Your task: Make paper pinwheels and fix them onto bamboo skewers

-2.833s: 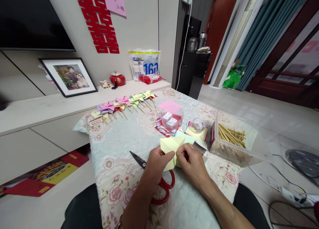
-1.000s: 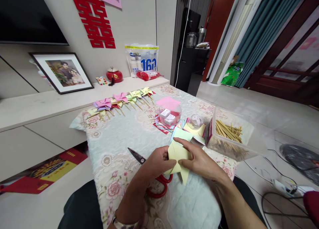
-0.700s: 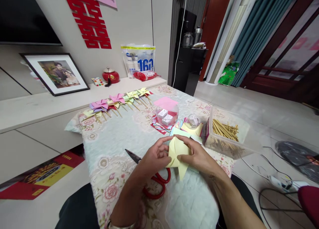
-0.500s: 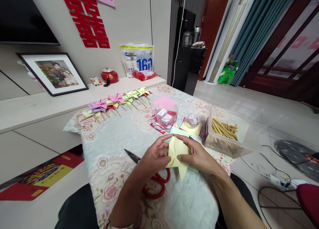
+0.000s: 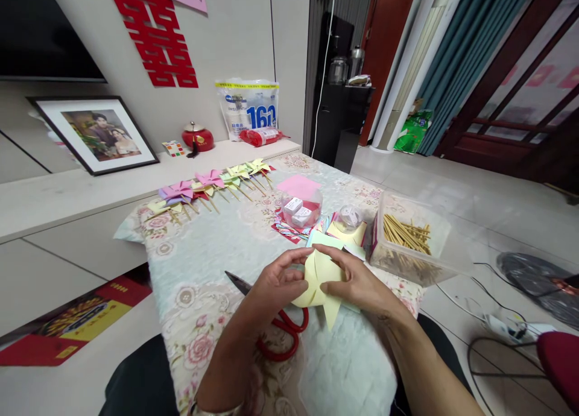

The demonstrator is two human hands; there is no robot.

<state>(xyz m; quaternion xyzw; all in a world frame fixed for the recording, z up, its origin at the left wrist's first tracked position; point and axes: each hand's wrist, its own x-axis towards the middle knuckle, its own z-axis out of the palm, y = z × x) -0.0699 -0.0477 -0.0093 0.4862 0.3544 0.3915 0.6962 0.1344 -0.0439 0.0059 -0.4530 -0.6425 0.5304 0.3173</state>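
Observation:
A pale yellow paper pinwheel (image 5: pixel 320 272), its corners partly folded in, is held between both hands above the near part of the table. My left hand (image 5: pixel 286 280) grips its left side, thumb on the front and fingers behind the upper edge. On the other side my right hand (image 5: pixel 353 277) pinches it, thumb near the centre. One pointed paper corner hangs down below the right thumb. Red-handled scissors (image 5: pixel 289 337) lie on the cloth under my left wrist, blades pointing to the far left. Behind the fingers is a stack of pale green paper (image 5: pixel 326 240).
Several finished pinwheels (image 5: pixel 210 179) on sticks lie along the table's far left edge. A clear bin of wooden sticks (image 5: pixel 407 238) stands at right. Round clear containers (image 5: pixel 302 210) sit mid-table near pink paper (image 5: pixel 299 184). A floral cloth (image 5: pixel 194 253) covers the table.
My left hand has shifted slightly left, and the lower left part of the yellow paper now shows a little more. The right hand has hardly moved.

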